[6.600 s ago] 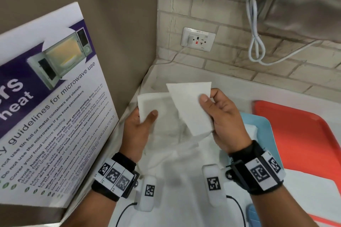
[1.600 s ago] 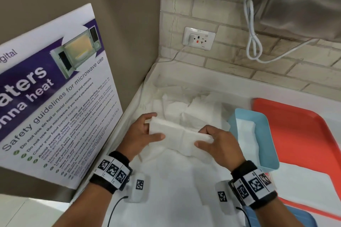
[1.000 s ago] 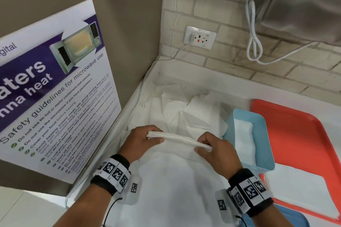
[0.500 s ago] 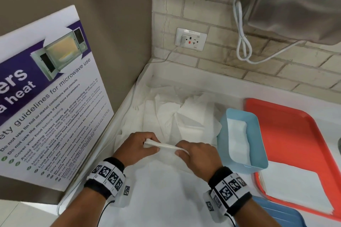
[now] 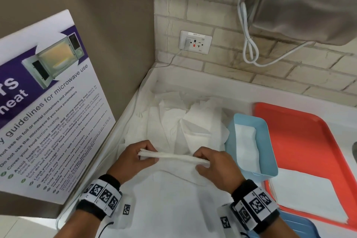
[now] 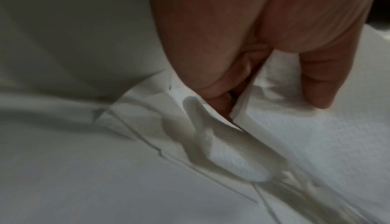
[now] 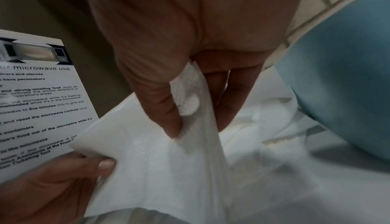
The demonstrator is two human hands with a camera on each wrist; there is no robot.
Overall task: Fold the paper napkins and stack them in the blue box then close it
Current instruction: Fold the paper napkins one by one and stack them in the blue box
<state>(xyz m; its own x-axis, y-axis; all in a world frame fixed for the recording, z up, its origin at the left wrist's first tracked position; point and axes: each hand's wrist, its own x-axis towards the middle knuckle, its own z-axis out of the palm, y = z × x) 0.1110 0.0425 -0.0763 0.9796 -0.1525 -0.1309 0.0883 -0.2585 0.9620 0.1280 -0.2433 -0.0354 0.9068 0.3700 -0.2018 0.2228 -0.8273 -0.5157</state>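
Note:
A folded white napkin (image 5: 173, 157) is stretched flat between both hands, just above the counter. My left hand (image 5: 135, 158) pinches its left end (image 6: 280, 84) between thumb and fingers. My right hand (image 5: 214, 164) pinches the right end (image 7: 190, 97), thumb on top. The open light-blue box (image 5: 270, 158) stands just right of the right hand, with a folded napkin (image 5: 246, 149) lying inside. In the right wrist view the box's wall (image 7: 346, 71) is close on the right. A heap of loose unfolded napkins (image 5: 185, 123) lies behind the hands.
A red tray (image 5: 313, 137) holding a white sheet (image 5: 307, 197) sits right of the box. A blue lid (image 5: 297, 224) shows at the bottom right. A microwave safety poster (image 5: 44, 106) leans on the left wall. A socket (image 5: 195, 42) and white cable (image 5: 249, 44) are on the brick wall.
The napkin, held up open earlier, has been folded into a narrow strip held at both ends. Over the last second the hands stayed low with it; the view shifted slightly.

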